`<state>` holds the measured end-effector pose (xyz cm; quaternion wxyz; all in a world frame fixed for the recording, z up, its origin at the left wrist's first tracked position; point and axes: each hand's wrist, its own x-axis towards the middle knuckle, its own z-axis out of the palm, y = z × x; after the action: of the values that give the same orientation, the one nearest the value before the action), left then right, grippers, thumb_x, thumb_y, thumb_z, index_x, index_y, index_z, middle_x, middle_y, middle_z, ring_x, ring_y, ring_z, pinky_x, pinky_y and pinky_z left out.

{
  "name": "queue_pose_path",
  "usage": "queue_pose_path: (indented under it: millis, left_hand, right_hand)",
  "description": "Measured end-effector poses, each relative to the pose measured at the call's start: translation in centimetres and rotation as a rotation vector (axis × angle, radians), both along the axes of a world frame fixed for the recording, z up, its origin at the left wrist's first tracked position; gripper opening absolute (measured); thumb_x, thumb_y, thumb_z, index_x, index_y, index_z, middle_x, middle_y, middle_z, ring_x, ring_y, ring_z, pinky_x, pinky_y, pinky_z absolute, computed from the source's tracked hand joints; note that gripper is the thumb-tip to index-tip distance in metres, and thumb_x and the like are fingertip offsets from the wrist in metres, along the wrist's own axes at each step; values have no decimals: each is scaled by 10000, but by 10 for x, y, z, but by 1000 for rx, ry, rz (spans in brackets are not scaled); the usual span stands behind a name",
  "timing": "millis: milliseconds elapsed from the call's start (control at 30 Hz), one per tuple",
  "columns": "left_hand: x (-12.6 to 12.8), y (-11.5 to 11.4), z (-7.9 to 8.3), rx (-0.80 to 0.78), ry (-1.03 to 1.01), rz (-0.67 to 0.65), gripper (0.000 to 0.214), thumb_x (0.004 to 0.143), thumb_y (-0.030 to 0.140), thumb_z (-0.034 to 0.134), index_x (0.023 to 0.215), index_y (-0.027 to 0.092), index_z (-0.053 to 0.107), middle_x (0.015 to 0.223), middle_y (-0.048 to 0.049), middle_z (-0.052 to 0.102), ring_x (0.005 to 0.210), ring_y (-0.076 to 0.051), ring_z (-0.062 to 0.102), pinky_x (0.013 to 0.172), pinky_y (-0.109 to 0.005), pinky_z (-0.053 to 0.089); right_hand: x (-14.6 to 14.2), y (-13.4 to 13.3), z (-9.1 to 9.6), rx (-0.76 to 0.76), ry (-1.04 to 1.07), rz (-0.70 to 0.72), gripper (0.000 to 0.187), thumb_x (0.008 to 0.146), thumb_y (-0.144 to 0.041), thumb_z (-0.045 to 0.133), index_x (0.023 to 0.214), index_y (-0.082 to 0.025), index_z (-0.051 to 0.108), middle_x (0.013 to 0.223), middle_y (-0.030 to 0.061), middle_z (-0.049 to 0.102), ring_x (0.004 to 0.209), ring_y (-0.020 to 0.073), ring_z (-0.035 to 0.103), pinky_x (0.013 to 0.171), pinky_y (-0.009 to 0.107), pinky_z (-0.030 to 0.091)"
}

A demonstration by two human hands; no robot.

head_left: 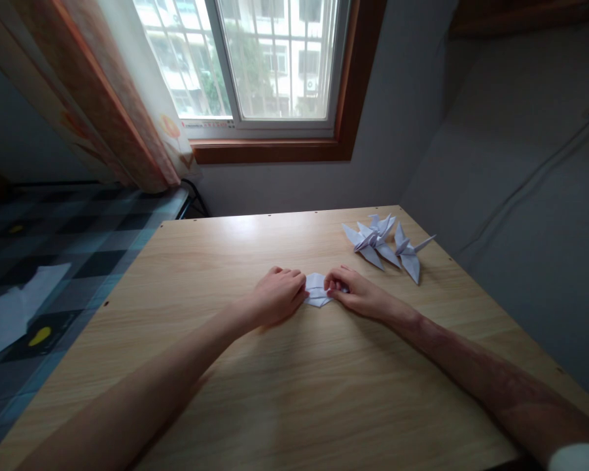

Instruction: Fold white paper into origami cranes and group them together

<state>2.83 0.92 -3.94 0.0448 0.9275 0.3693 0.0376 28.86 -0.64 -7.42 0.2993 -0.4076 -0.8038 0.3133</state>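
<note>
A pale wooden worktop [255, 392] is placed before one window [279, 72], with a checked bed [103, 209] at left. Mid-worktop, one folded paper [317, 282] is held, its edges clamped by the fingers of the left hand [281, 293] and right hand [356, 291]. Behind, overlapping cranes [372, 242] cannot be surely counted.

Before you: tabletop [285, 405], pale wood grain, small dark spots [107, 303] along edges. Near far right corner, white paper cranes [371, 241], bunched close together. Around middle, nearer you, small folded white paper [317, 290], partly covered.
</note>
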Motion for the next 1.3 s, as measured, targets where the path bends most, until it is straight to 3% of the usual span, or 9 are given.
queue_pose_path:
  millis: [267, 400, 533, 700, 867, 1000, 1133, 1233, 1300]
  left_hand:
    - [-15, 11, 0, -70, -51, -147, 224, 1122, 314, 492, 988, 193, 624, 1025, -76, 739, 908, -219, 681, 970, -386, 478]
    - [-22, 16, -6, -16, -111, -279, 273, 1152, 297, 426, 1258, 205, 660, 1170, -100, 735, 1026, -223, 688, 1018, -374, 478]
    - [-27, 17, -12, 62, -79, -358, 399, 1164, 303, 393, 1466, 309, 653, 1270, -100, 715, 1047, -226, 683, 984, -367, 495]
    - [-30, 18, -14, 47, -121, -371, 395, 1147, 304, 451, 1440, 372, 707, 1204, -85, 719, 1019, -209, 684, 988, -352, 502]
    - [-30, 16, -3, 26, -139, -410, 388, 1122, 273, 511, 1438, 380, 709, 1193, -81, 721, 1020, -207, 686, 998, -355, 495]
    - [-28, 16, 6, 64, -93, -457, 385, 1107, 251, 552, 1444, 363, 701, 1214, -78, 732, 1012, -214, 682, 996, -380, 492]
    - [-26, 18, 5, 90, -101, -459, 319, 1089, 238, 592, 1332, 356, 761, 1211, -73, 745, 999, -208, 681, 954, -373, 508]
    - [-27, 20, -1, 103, -126, -416, 257, 1120, 281, 544, 1164, 295, 796, 1142, -77, 758, 933, -191, 679, 907, -361, 516]
    - [-28, 20, -4, 117, -137, -383, 293, 1137, 287, 494, 1119, 264, 785, 1115, -80, 762, 908, -186, 682, 889, -358, 516]
  right_hand:
    - [8, 3, 2, -94, -5, 36, 133, 946, -178, 640, 1045, -196, 728, 967, 24, 662, 862, 192, 573, 806, 315, 471]
    - [12, 5, 3, -117, -5, 50, 153, 949, -200, 637, 1069, -197, 732, 981, 25, 653, 852, 190, 569, 789, 309, 473]
    - [14, 5, 9, -134, -9, 82, 148, 955, -224, 644, 1072, -193, 729, 976, 26, 665, 859, 194, 573, 774, 305, 470]
    - [20, 6, 14, -157, -9, 108, 162, 956, -238, 655, 1089, -194, 737, 937, 11, 671, 821, 181, 552, 741, 287, 458]
    - [25, 7, 12, -163, -20, 112, 206, 924, -188, 647, 1106, -199, 743, 940, 0, 677, 822, 174, 565, 738, 276, 459]
    - [21, 3, 11, -25, -40, 60, 240, 937, -171, 639, 1117, -210, 793, 915, 20, 676, 774, 179, 575, 703, 295, 468]
    - [16, -2, 14, 233, -102, 76, 233, 982, -242, 686, 1157, -265, 838, 1102, 101, 738, 1030, 276, 654, 957, 427, 543]
    - [16, -4, 15, 323, -129, 130, 300, 970, -217, 701, 1228, -315, 818, 1369, 96, 731, 1260, 321, 643, 1145, 524, 491]
    - [18, -4, 15, 337, -152, 181, 342, 964, -193, 685, 1260, -322, 797, 1412, 75, 738, 1328, 322, 646, 1229, 567, 424]
